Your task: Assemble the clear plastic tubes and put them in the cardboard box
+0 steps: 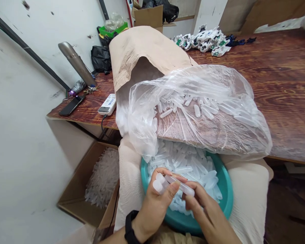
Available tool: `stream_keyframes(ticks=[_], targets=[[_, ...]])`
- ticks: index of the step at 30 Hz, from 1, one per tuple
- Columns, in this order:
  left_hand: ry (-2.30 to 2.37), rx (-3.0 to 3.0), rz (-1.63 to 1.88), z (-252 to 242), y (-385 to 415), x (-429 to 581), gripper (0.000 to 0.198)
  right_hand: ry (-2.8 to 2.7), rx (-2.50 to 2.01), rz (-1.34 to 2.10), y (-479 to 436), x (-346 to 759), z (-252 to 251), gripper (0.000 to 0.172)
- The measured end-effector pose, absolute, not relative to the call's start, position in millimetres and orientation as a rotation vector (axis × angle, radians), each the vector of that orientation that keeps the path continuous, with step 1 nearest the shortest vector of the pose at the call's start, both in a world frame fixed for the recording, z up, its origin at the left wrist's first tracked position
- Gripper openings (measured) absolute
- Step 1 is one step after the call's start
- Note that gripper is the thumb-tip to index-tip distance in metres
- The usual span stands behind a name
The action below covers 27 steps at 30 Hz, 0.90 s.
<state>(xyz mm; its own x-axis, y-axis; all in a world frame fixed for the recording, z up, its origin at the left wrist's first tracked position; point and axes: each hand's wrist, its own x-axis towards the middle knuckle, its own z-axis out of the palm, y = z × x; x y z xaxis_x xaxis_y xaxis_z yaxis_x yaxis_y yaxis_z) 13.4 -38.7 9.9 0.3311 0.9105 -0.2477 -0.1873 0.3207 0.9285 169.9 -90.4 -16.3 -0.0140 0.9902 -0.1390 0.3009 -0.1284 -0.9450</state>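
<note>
My left hand [156, 203] is closed round several short, translucent plastic tubes [159, 184] with rounded ends. One longer-looking plastic tube [184, 188] lies across its thumb and fingers, pointing toward my right hand [205, 211]. The thumb and fingertips of that hand are pinched at the tube's right end. Both hands are over a teal basin [227, 193] heaped with similar loose tubes [185, 166]. Parts of the fingers are hidden behind the tubes.
On the wooden table [282, 84], a clear plastic bag [218, 135] spills tubes beside a paper sack [149, 40]. A cardboard box [73, 200] of tubes stands lower left. A phone [72, 105], metal flask [76, 62] and white device [108, 104] lie at the table's left.
</note>
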Motion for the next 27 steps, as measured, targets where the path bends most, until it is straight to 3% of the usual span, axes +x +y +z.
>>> stream_keyframes(ticks=[2, 6, 11, 16, 18, 23, 27], targets=[[0.936, 0.932, 0.886, 9.9, -38.4, 13.3, 0.017, -1.409, -1.538, 1.148, -91.0, 169.1, -16.3, 0.041], [0.904, 0.966, 0.86, 9.3, -35.8, 13.2, 0.014, -1.248, -1.459, 1.48, -90.3, 167.2, -15.9, 0.055], [0.85, 0.913, 0.86, 6.8, -33.7, 14.2, 0.016, -1.421, -1.515, 1.16, -90.8, 168.2, -18.2, 0.033], [0.806, 0.922, 0.812, 3.0, -28.6, 16.4, 0.018, -1.352, -1.427, 1.455, -93.2, 168.3, -20.7, 0.051], [0.792, 0.884, 0.773, 0.9, -18.0, 17.2, 0.022, -1.425, -1.446, 1.468, -89.3, 169.1, -18.5, 0.052], [0.883, 1.262, 0.527, -4.8, 25.5, 25.0, 0.022, -1.988, -1.57, 1.263, -73.4, 168.3, -17.5, 0.018], [0.993, 1.939, 0.253, -14.9, 44.2, 42.5, 0.018, -2.277, -1.511, 1.228, -64.9, 158.1, -26.8, 0.05]])
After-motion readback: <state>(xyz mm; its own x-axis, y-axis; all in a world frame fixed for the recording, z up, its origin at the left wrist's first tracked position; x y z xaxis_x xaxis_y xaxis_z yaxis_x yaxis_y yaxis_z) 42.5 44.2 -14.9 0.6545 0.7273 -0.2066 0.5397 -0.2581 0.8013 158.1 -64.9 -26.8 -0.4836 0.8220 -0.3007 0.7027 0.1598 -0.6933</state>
